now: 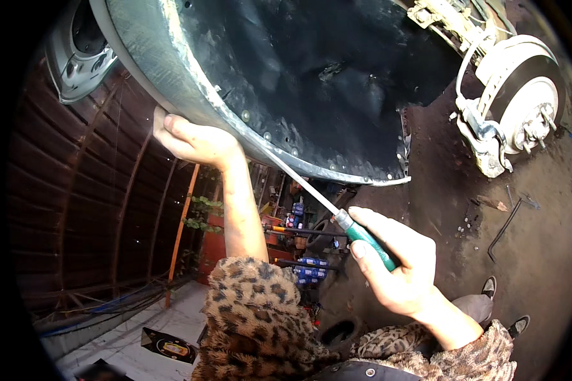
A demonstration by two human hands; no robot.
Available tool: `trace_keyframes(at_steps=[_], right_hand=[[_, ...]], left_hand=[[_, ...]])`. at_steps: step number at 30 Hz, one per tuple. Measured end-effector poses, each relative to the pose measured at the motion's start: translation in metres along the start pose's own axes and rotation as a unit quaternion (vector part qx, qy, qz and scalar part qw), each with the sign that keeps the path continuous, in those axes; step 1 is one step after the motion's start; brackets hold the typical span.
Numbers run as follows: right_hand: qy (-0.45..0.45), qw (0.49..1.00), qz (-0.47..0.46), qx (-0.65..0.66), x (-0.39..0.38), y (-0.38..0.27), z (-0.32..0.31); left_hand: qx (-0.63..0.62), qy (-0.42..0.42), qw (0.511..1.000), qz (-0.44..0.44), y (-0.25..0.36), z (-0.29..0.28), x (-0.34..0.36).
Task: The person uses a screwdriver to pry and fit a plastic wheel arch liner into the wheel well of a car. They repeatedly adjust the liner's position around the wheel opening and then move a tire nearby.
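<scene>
A car fender (pixel 140 47) curves across the top of the view, and a black wheel arch liner (pixel 337 95) lines its inner side. Rivet-like fasteners run along the scuffed lip between them. My left hand (pixel 194 141) is closed against the fender's outer edge, thumb on top, some fingertips hidden. In my right hand (pixel 403 260) is a screwdriver (pixel 368 236) with a green handle and a long metal shaft. The fingers wrap the handle, with the thumb along its side. The shaft slants up and left to the fender lip, where its tip meets the edge near my left wrist.
At the upper right stands a bare brake disc (pixel 531 105) with its hub and studs. A bent metal bar (pixel 505 228) lies on the dirt ground. Blue bottles (pixel 311 270) and a tyre (pixel 324 235) are beyond my arms. A brown corrugated wall (pixel 102 190) rises at the left.
</scene>
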State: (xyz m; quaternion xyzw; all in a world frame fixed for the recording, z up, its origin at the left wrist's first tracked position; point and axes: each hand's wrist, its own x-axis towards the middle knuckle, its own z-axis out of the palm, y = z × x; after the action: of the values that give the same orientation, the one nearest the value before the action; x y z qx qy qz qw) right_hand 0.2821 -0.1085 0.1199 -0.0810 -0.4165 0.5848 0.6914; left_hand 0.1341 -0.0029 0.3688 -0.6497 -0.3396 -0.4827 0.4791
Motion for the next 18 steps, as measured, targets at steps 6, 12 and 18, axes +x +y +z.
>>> trace_keyframes(at_steps=[6, 12, 18], right_hand=[[0.041, 0.993, -0.108, -0.020, 0.014, -0.015, 0.003], [0.044, 0.976, -0.197, -0.083, 0.017, -0.020, 0.008], [0.023, 0.991, -0.123, -0.056, -0.004, 0.002, 0.015]], left_hand=[[0.000, -0.012, 1.000, 0.016, -0.007, 0.001, 0.003], [0.046, -0.018, 0.998, 0.031, 0.004, 0.000, 0.000], [0.029, 0.012, 0.999, 0.013, 0.000, 0.004, -0.003]])
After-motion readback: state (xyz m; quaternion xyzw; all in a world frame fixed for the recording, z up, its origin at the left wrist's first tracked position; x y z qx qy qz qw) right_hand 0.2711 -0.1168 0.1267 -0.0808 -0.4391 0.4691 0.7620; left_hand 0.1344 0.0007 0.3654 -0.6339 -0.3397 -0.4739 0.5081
